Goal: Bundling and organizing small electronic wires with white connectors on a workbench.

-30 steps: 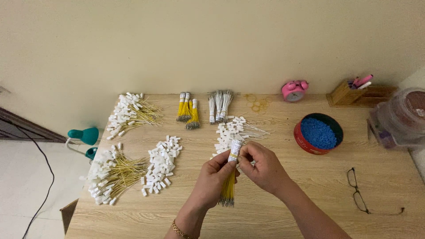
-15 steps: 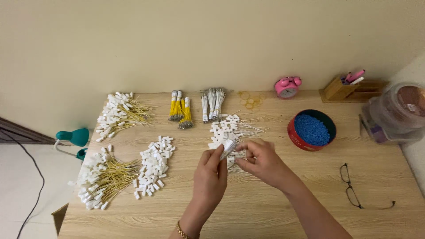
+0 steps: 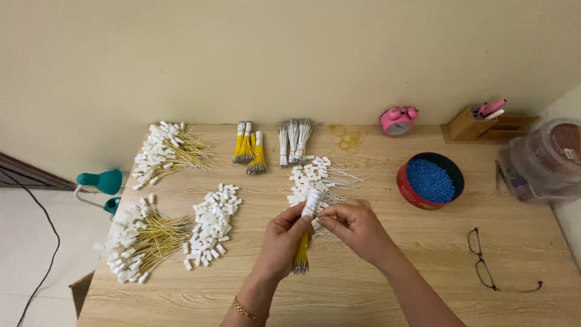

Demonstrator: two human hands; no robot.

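My left hand (image 3: 283, 239) grips a bundle of yellow wires (image 3: 301, 253) upright over the table's middle, the wire ends hanging down below the fist. A white paper band (image 3: 312, 203) wraps the bundle's top. My right hand (image 3: 356, 227) pinches at that top, just under the band. Behind the hands lies a heap of white-wire pieces with white connectors (image 3: 315, 177). A pile of loose white connectors (image 3: 212, 224) sits to the left of my left hand.
Yellow-wire heaps with white connectors (image 3: 142, 239) (image 3: 169, 151) lie at the left. Banded yellow bundles (image 3: 249, 148) and white bundles (image 3: 293, 140) rest at the back. A red bowl of blue beads (image 3: 431, 180), pink clock (image 3: 398, 120), wooden holder (image 3: 484, 124), plastic jar (image 3: 554, 157), glasses (image 3: 490, 263), teal lamp (image 3: 100, 181).
The hands have stayed over the table's middle with the yellow bundle. The right hand's fingers have shifted at the bundle's banded top. The camera has tilted slightly.
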